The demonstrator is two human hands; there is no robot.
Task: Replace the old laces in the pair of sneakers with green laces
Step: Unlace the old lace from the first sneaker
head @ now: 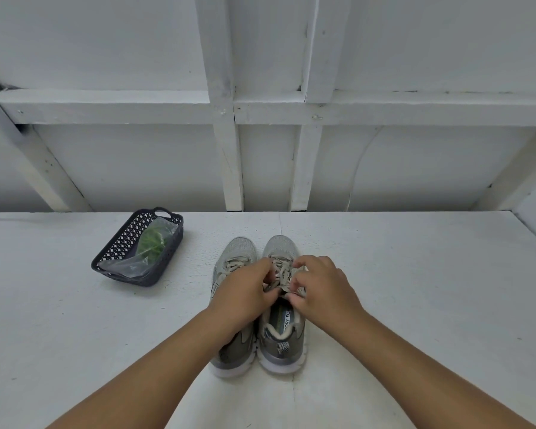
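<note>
Two grey sneakers stand side by side on the white table, toes pointing away from me. The left sneaker [237, 252] is partly covered by my left forearm. The right sneaker [281, 335] carries beige old laces [281, 270]. My left hand [242, 294] and my right hand [319, 286] meet over its tongue, and the fingers of both pinch the laces near the top eyelets. The green laces [151, 246] lie bundled in a clear plastic bag inside a dark basket [112, 258] at the left.
The white table [415, 289] stretches wide on both sides of the shoes. Behind it stands a white wall with wooden framing [229, 150]. A cable runs along the table's far left edge.
</note>
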